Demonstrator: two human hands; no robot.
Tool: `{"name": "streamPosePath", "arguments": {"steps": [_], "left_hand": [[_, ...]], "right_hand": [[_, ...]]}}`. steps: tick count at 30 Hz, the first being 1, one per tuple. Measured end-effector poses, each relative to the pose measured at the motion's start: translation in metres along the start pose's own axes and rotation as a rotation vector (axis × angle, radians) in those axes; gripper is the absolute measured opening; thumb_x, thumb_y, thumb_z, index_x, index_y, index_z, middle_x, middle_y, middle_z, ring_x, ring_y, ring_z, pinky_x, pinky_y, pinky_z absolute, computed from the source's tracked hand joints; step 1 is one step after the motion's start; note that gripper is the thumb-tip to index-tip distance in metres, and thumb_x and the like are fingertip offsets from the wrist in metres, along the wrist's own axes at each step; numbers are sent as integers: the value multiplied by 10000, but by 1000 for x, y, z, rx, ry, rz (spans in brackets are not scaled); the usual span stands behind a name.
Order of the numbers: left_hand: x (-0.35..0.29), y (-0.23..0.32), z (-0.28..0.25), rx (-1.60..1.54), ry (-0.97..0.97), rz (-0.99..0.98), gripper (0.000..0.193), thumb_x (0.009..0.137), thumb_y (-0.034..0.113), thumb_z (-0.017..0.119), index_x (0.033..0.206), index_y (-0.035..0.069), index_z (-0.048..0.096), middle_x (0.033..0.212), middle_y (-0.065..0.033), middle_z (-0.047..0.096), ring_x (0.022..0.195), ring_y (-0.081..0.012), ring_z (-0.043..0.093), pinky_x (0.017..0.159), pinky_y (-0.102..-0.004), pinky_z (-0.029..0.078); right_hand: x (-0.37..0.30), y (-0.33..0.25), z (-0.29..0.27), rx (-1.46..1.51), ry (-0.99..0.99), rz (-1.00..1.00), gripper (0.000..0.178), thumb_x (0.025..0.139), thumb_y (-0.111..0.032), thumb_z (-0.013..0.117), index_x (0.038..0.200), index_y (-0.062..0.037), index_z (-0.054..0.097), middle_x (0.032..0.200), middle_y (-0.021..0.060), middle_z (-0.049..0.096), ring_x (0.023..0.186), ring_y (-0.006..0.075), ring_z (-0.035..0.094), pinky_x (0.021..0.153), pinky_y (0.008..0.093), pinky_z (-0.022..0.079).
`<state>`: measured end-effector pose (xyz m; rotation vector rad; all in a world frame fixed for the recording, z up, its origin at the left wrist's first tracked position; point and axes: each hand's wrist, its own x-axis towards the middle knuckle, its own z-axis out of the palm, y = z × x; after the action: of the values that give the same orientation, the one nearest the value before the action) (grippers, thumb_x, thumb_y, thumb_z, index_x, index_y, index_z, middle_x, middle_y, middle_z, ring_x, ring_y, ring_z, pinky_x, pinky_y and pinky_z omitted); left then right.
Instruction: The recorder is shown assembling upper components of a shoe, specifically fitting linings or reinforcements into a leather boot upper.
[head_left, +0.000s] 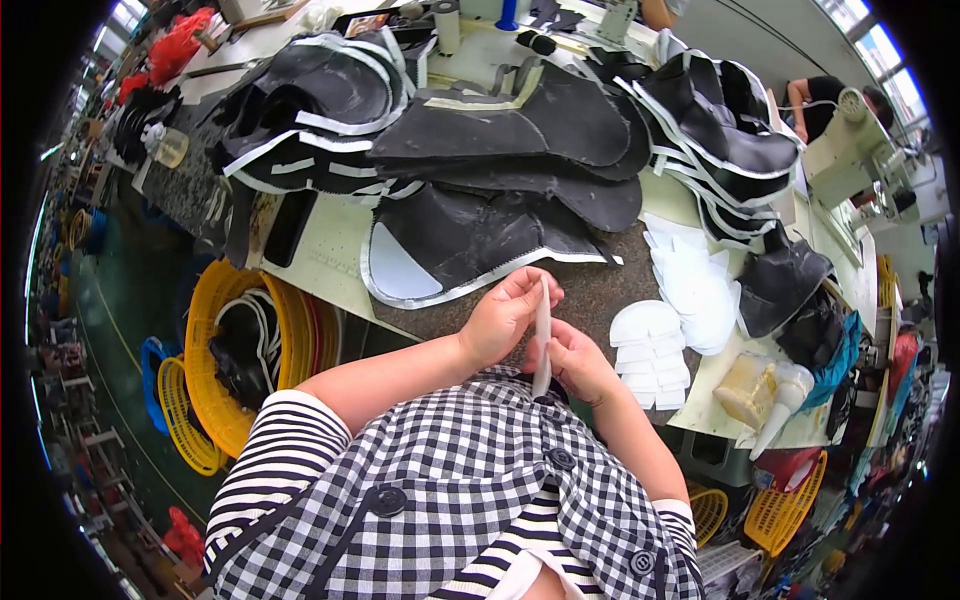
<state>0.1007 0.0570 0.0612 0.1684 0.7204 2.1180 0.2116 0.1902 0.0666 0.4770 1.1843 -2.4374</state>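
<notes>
Between my two hands is a thin white piece (pixel 542 335), seen nearly edge-on and held upright in front of my chest. My left hand (pixel 503 315) pinches its upper part; my right hand (pixel 577 360) grips it lower down. Just beyond lies a black boot upper piece (pixel 480 235) with white edging and a pale grey patch (pixel 401 266) at its left end. To the right of my hands sit a stack of white half-round pieces (pixel 648 350) and a spread pile of larger white pieces (pixel 693 275).
Piles of black upper pieces (pixel 510 125) cover the table's back. A glue container (pixel 750 390) and white nozzle bottle (pixel 785 405) stand front right. Yellow baskets (pixel 215 370) are at the lower left. A sewing machine (pixel 850 150) and another person (pixel 825 100) are far right.
</notes>
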Motion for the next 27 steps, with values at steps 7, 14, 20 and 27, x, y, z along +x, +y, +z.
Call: {"name": "streamPosePath", "arguments": {"steps": [7, 14, 20, 27], "left_hand": [[43, -37, -27, -269, 469, -299, 738, 890, 549, 585, 1279, -55, 417, 1150, -172, 536, 1115, -303, 562, 949, -395, 495], [43, -66, -55, 638, 481, -173, 433, 881, 336, 675, 1086, -40, 612, 1050, -124, 665, 971, -237, 641, 884, -339, 507], [-25, -33, -56, 739, -35, -232, 396, 892, 156, 658, 1236, -19, 570, 1165, -80, 638, 1073, -162, 578, 960, -310, 443], [10, 13, -71, 488, 461, -7, 198, 939, 245, 630, 947, 48, 652, 788, 41, 627, 686, -55, 522, 613, -244, 428]], "right_hand": [[15, -33, -38, 61, 500, -334, 200, 984, -229, 527, 1099, -66, 537, 820, 35, 613, 694, 162, 617, 649, 309, 555], [15, -58, -18, 166, 488, -495, 170, 951, -198, 523, 1042, -54, 524, 858, 79, 613, 736, 213, 631, 742, 363, 533], [33, -19, -27, 118, 413, -299, 225, 949, -216, 536, 1097, -48, 520, 920, 106, 634, 857, 246, 645, 798, 382, 544], [80, -14, 19, 217, 216, -478, 217, 977, -198, 515, 1124, -39, 516, 1016, 133, 648, 941, 241, 638, 896, 379, 499]]}}
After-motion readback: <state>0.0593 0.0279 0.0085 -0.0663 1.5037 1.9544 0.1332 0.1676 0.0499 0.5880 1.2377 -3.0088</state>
